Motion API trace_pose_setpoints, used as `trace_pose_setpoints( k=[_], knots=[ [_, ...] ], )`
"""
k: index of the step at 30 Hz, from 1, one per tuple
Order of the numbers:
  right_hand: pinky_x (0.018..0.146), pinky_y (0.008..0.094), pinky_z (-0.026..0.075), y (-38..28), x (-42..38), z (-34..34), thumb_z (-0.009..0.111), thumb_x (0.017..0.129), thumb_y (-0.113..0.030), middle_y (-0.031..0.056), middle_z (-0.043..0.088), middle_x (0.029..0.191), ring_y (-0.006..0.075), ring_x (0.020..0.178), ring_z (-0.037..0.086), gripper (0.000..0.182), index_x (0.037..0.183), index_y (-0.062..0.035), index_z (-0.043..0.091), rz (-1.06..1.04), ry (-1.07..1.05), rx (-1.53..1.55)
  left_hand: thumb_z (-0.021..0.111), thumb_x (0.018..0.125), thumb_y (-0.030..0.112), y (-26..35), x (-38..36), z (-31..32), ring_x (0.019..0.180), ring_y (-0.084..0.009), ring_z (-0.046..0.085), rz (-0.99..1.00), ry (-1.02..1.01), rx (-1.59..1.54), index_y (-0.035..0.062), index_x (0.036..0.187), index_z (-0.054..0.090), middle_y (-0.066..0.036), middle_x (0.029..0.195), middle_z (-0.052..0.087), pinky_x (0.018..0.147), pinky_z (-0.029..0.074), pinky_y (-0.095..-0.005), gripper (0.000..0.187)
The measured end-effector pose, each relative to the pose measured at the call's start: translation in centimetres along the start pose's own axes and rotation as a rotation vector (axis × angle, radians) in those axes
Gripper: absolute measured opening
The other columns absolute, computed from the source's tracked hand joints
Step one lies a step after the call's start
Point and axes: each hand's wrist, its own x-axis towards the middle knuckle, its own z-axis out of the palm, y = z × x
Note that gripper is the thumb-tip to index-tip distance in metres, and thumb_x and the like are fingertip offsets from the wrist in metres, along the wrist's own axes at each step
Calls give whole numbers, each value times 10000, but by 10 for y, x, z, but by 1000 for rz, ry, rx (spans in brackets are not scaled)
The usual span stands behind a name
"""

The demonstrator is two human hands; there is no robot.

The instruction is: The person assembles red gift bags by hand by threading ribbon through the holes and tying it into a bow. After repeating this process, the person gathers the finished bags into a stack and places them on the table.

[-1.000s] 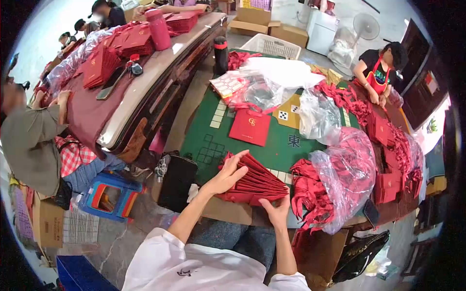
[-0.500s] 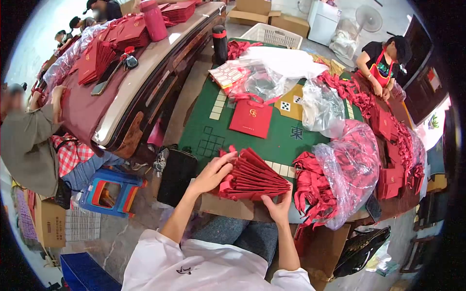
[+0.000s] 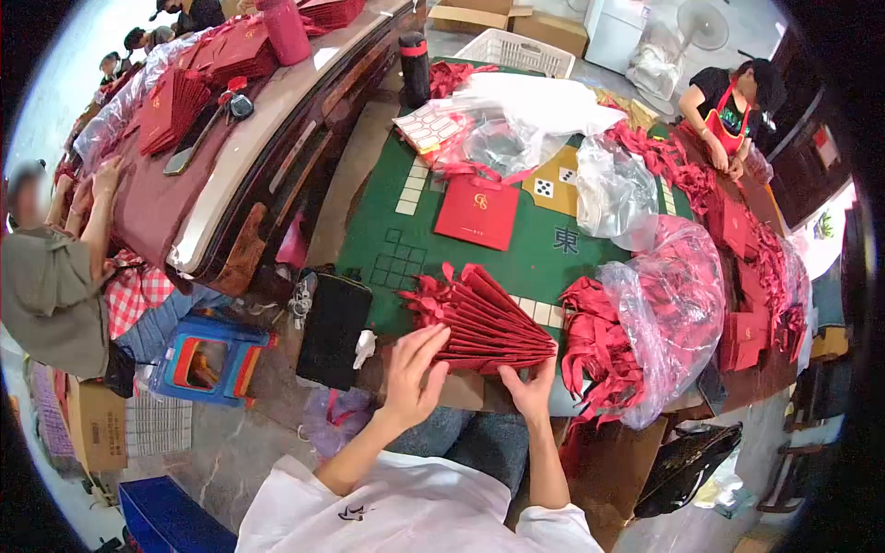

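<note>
A fanned stack of red paper bags (image 3: 493,323) with ribbon handles lies at the near edge of the green table. My left hand (image 3: 413,376) is at the stack's lower left, fingers apart, touching or just beside it. Around the stack's right end my right hand (image 3: 530,387) is closed, with the thumb on the near side. A single red bag (image 3: 477,212) with a gold logo lies flat beyond the stack. To the right are loose red ribbons (image 3: 599,346) and a clear plastic bag (image 3: 678,304) full of red ribbons.
Clear plastic (image 3: 618,198), a white sheet (image 3: 539,101) and a dark bottle (image 3: 414,69) are on the table's far part. A black bag (image 3: 334,332) is at the left edge. Co-workers sit at left (image 3: 55,276) and far right (image 3: 724,115). A blue stool (image 3: 207,361) stands left.
My left hand has moved down from the ribbon end to the stack's near left side. The ribbon end of the stack shows more. The view has shifted slightly.
</note>
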Motion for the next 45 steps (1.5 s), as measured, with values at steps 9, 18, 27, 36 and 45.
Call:
trace_pose_setpoints(
  k=[9,18,27,36,45],
  knots=[
    [1057,359,403,5,-5,2,737,771,0,104,494,1292,188,1193,506,708,1367,-8,355,-38,41,27,540,951,176,-3,-13,31,1350,-413,364,-81,-67,-64,-56,1488,290,-253,1521,325,1129,282,-466,636],
    [1063,370,402,-5,-4,2,743,778,-29,111,496,1292,206,1198,516,713,1370,5,347,-52,16,48,481,970,181,-11,11,16,1366,-370,365,-148,52,-81,5,1485,370,-219,1516,350,1143,273,-441,554],
    [1048,362,393,9,-6,2,750,745,-66,120,475,1260,214,1169,506,739,1364,18,355,-94,43,-96,407,1037,187,-7,19,29,1418,-245,361,-284,-41,-417,-30,1499,328,-182,1540,371,1165,254,-363,517],
    [1045,374,390,9,-8,6,761,719,-84,136,481,1250,241,1166,504,735,1342,27,388,-125,56,-75,573,986,200,-5,33,27,1111,-229,614,-440,-23,-477,44,1417,448,-178,1232,623,967,472,-349,475],
    [1041,381,395,9,-9,4,789,710,-117,143,493,1255,251,1175,509,742,1333,19,408,-122,61,-124,450,1034,243,3,42,23,1116,-263,607,-377,-21,-147,7,1307,588,-159,1200,626,983,436,-330,386]
  ],
)
